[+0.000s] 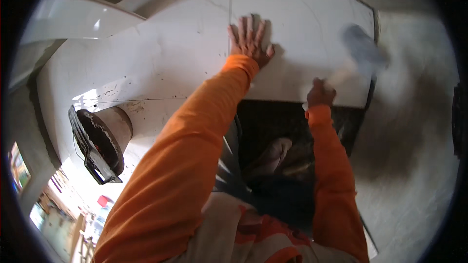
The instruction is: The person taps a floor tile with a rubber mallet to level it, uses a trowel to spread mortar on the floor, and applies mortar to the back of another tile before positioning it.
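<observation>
My left hand point(249, 44) lies flat on a large white floor tile point(297, 9), its fingers spread. The tile has faint grey veins, and a joint line runs just beyond the fingertips. In my right hand point(321, 95) is the pale handle of a mallet point(363, 46). The mallet's thick grey head is smeared by motion and hangs over the tile's right side, near the wall. Close to my right wrist, the tile's near edge borders a dark untiled patch point(263, 119).
A mortar-stained bucket point(119, 122) is on the tiles at left, with a dark trowel-like tool point(90, 148) across its mouth. A rough grey wall point(409, 117) rises at right. A pale slab point(83, 17) juts in at upper left. My foot point(275, 153) is in the dark patch.
</observation>
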